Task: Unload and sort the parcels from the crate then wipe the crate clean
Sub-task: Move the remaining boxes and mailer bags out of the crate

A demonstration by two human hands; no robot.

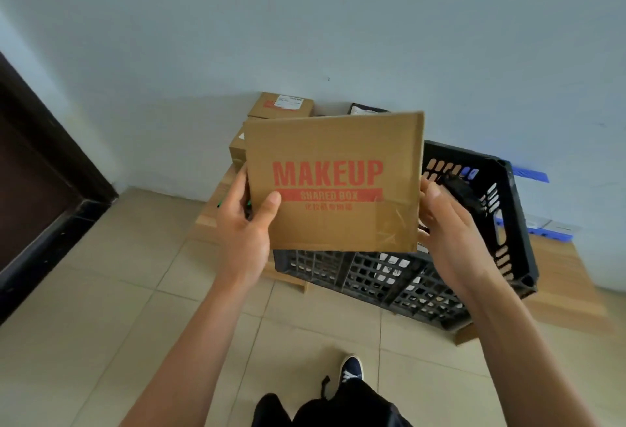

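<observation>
Above the black crate (440, 277), near the middle of the view, a flat cardboard box (333, 182) is being held up in the air, its broad face turned to the camera and reading MAKEUP and SHARED BOX in red; the smaller red line beneath is too blurred to read. The left hand (245, 220) is gripping the box at its 8 o'clock corner, thumb lying on the front face and fingers going behind, out of sight. The right hand (443, 223) is touching the box's 4 o'clock edge with fingers spread and fairly straight; the fingertips are hiding behind the cardboard, so a full grip cannot be confirmed.

The box is covering most of the crate's inside, and only white patches are showing through the grid wall. The crate is sitting on a low wooden platform (559, 277). At 12 o'clock from the held box, a small labelled carton (281, 105) is standing by the wall, with another carton (236, 150) partly hidden at 10 o'clock and a dark packet (366, 110) peeking over the top edge. Blue items (530, 174) are lying at 3 o'clock, cut off by the crate. A dark shoe (351, 369) is showing at 6 o'clock.
</observation>
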